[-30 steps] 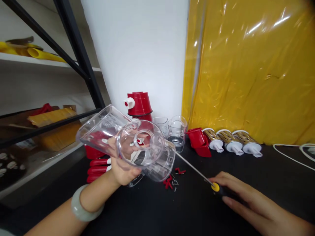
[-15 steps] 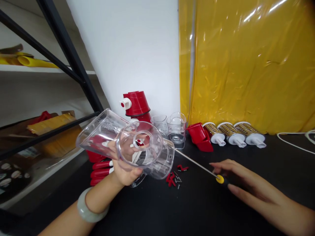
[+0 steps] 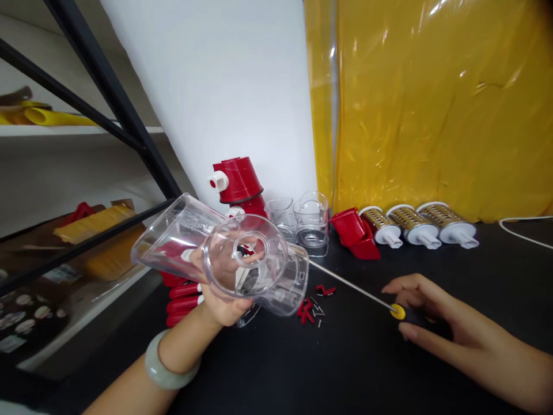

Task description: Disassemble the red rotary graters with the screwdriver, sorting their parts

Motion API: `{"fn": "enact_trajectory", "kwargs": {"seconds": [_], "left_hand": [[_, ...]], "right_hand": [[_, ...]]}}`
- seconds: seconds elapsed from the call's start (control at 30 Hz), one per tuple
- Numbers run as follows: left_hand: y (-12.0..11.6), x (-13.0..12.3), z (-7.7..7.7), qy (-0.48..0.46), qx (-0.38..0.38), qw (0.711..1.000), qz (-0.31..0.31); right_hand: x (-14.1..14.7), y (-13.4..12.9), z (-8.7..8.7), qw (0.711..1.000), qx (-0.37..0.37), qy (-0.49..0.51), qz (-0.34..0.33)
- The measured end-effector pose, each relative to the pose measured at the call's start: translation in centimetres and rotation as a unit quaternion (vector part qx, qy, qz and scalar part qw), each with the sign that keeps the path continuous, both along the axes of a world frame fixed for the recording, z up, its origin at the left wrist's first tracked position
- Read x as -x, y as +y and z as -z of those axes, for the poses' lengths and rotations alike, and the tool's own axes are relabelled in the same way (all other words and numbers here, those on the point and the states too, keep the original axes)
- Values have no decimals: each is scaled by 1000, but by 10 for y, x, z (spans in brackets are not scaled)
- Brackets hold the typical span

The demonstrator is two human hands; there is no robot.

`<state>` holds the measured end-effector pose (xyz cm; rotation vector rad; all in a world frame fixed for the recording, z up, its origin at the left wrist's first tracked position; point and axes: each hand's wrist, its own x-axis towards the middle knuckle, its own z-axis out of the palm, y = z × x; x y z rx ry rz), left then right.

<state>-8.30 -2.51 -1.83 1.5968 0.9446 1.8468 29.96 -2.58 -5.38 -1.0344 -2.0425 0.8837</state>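
My left hand grips a clear plastic grater body from beneath, its round collar turned toward me. A pale bangle circles that wrist. In my right hand is a screwdriver with a black handle and yellow collar. Its long shaft slants up and left to the right end of the clear body; the tip is hidden there. Below the shaft, small red plastic parts and several loose screws lie on the black table.
Red grater bases are stacked at the back. Beside them stand clear plastic pieces, red parts and three metal grating drums. Red handles lie behind my left forearm. A black-framed shelf borders the left.
The camera view has shifted slightly. My right hand has moved a little right, its fingers now more curled around the screwdriver handle. The clear body stays in my left hand.
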Motion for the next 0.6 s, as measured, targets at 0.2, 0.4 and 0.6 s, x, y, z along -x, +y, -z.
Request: {"fn": "enact_trajectory", "kwargs": {"seconds": [0.2, 0.4, 0.6], "left_hand": [[-2, -7, -7, 45, -105, 993, -31], [0, -4, 1, 66, -128, 990, -5], [0, -9, -3, 89, -155, 984, -18]], "right_hand": [[-7, 3, 8, 998, -49, -17, -21], [-2, 4, 5, 990, -128, -50, -31], [-3, 0, 14, 962, -267, -45, 40]]}}
